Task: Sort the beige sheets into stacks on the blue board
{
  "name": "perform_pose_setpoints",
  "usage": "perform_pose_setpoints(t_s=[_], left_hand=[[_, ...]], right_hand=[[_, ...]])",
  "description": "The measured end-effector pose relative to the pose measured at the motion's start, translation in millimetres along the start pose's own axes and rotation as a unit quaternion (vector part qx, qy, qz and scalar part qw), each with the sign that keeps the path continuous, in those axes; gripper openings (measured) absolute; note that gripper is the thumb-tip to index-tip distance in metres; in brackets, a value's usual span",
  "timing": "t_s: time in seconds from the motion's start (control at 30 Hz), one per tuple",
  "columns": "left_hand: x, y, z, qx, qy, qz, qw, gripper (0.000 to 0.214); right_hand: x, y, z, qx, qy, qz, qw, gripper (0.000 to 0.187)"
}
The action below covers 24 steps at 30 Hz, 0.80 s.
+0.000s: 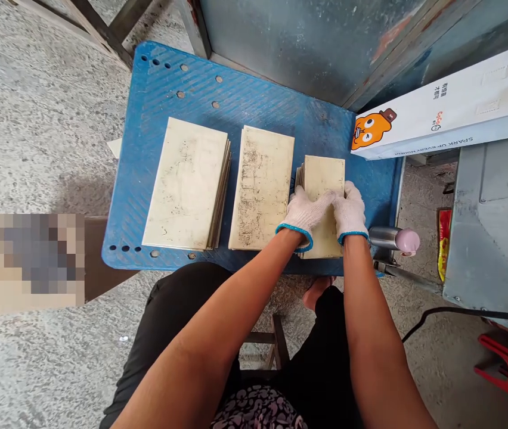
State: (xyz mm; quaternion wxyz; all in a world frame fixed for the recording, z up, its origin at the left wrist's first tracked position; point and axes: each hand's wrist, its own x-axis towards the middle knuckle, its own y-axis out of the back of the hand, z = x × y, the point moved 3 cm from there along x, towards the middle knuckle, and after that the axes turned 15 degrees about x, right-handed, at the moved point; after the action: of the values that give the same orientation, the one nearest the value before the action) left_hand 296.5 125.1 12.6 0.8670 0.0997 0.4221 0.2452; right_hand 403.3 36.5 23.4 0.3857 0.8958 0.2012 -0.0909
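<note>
Both my hands wear white knit gloves with blue cuffs. My left hand (308, 210) and my right hand (350, 208) clasp the smallest stack of cream-coloured plates (325, 173) from its two long sides. The thumbs come together over its top face, and the fingertips are partly hidden at the edges. Left of it lies a larger stack of cream plates (263, 179), marked with dark smudges, close beside my left hand. A third, widest stack of plates (186, 185) sits farther left, its layered edges showing along the right side.
The stacks rest on a blue plastic tabletop (254, 89) with holes near its left end. A long white printed box (451, 101) lies at the back right. A steel bottle with a pink lid (408, 241) is right of my right wrist. Grey metal housing (499, 208) stands at right.
</note>
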Motion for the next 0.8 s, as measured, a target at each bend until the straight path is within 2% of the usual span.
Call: perform_pose_setpoints(t_s=[0.2, 0.43, 0.6, 0.7, 0.8], left_hand=[[-2.8, -1.6, 5.2, 0.053, -0.013, 0.000, 0.998, 0.100], [1.7, -2.3, 6.1, 0.058, -0.034, -0.023, 0.997, 0.097], [-0.4, -4.3, 7.0, 0.075, -0.018, -0.014, 0.997, 0.101], [-5.7, -7.5, 6.7, 0.105, -0.021, 0.009, 0.994, 0.104], [-17.6, -7.9, 10.7, 0.148, -0.069, 0.042, 0.986, 0.102]], right_hand=[[-4.6, -1.4, -5.3, 0.008, -0.038, 0.003, 0.999, 0.046], [-8.9, 0.3, -13.7, 0.031, -0.041, 0.001, 0.999, 0.040], [-2.3, 0.2, 0.9, 0.052, -0.038, -0.005, 0.998, 0.042], [4.9, 5.8, 16.4, 0.106, -0.054, 0.048, 0.992, 0.056], [5.7, 19.1, 25.1, 0.177, -0.059, 0.131, 0.974, 0.069]])
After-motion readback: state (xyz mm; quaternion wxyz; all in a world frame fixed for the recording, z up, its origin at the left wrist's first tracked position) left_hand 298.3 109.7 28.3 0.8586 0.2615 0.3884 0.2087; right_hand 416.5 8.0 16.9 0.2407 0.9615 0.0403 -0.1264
